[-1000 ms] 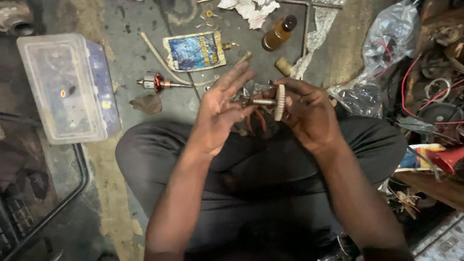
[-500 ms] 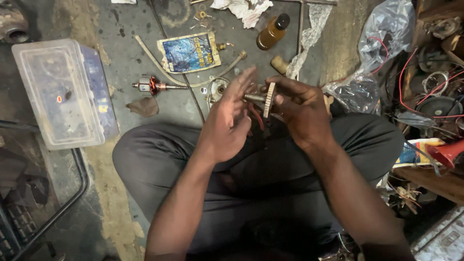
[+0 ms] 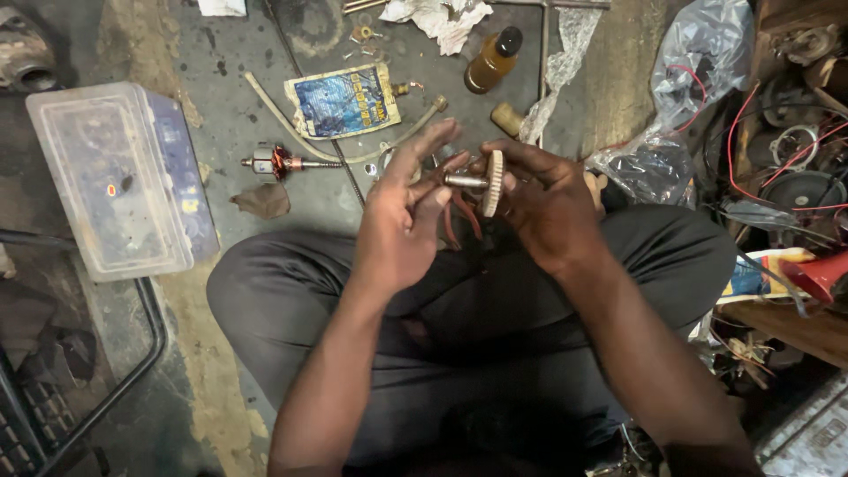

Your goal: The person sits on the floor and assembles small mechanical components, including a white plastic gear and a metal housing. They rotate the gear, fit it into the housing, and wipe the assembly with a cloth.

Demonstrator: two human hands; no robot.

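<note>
Grimy concrete floor spreads under us, strewn with a clear plastic box (image 3: 119, 177), a blue packet (image 3: 343, 100), a small motor armature (image 3: 276, 162) and an amber bottle (image 3: 491, 60). Over our crossed legs, our right hand (image 3: 548, 208) pinches a cream toothed gear (image 3: 492, 183) on its metal shaft (image 3: 464, 180), while our left hand (image 3: 402, 221) touches the shaft's free end with spread fingers. Red-handled pliers (image 3: 461, 216) sit mostly hidden behind both hands, so we cannot tell what holds them.

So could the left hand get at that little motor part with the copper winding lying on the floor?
Probably yes. The motor part lies in the open on the floor just beyond the left knee, nothing on it. The left hand only touches the shaft of the gear, which the right hand holds.
</note>
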